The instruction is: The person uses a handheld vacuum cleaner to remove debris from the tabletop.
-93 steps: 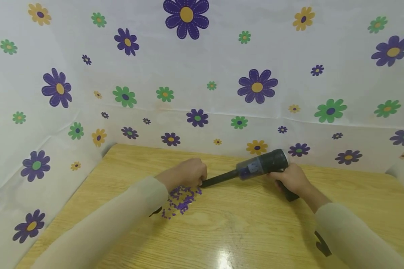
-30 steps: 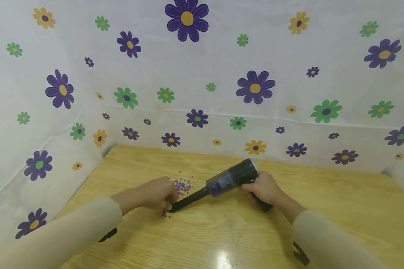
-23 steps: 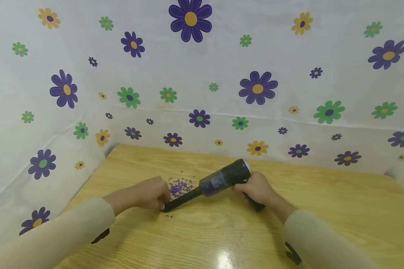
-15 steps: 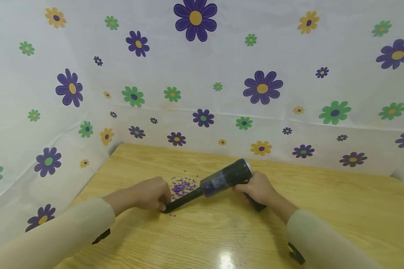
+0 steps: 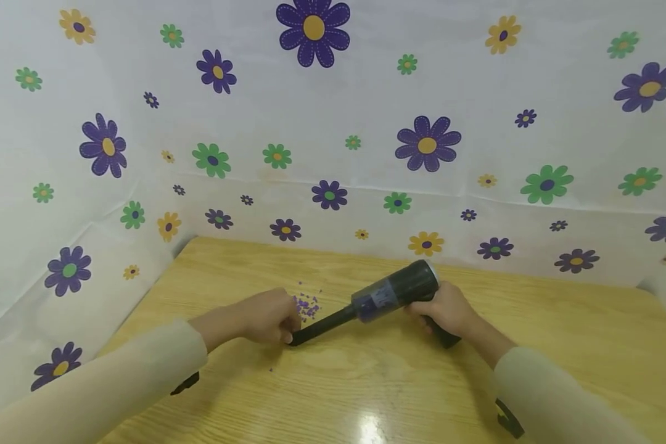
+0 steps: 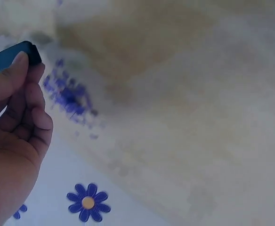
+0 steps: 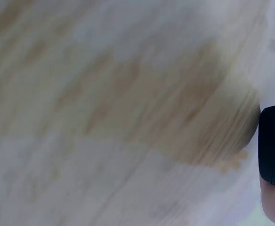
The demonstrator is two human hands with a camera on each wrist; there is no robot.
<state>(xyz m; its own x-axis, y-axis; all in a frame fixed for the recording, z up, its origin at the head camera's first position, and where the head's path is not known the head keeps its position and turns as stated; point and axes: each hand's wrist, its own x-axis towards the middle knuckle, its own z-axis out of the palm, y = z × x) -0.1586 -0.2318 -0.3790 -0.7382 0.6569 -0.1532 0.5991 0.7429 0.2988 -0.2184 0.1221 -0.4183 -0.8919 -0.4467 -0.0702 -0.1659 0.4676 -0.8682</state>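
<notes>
A dark handheld vacuum cleaner (image 5: 394, 293) with a see-through dust cup lies aslant above the table in the head view, purple matter showing inside the cup. My right hand (image 5: 446, 308) grips its handle; in the right wrist view only the dark handle end (image 7: 273, 143) and part of that hand show. My left hand (image 5: 271, 316) pinches the nozzle's tip between thumb and fingers, as the left wrist view also shows at the nozzle (image 6: 15, 56). Just beyond the nozzle lie small purple bits (image 5: 308, 305), partly hidden by the left hand.
The wooden table (image 5: 333, 394) runs up to a white flower-printed sheet (image 5: 355, 105) behind and at the left. One stray purple bit (image 5: 271, 370) lies on the near side of the nozzle.
Over three seconds, both hands and the vacuum cleaner came left and nearer, then shifted slightly right in the last half second. The patch of purple bits has shrunk.
</notes>
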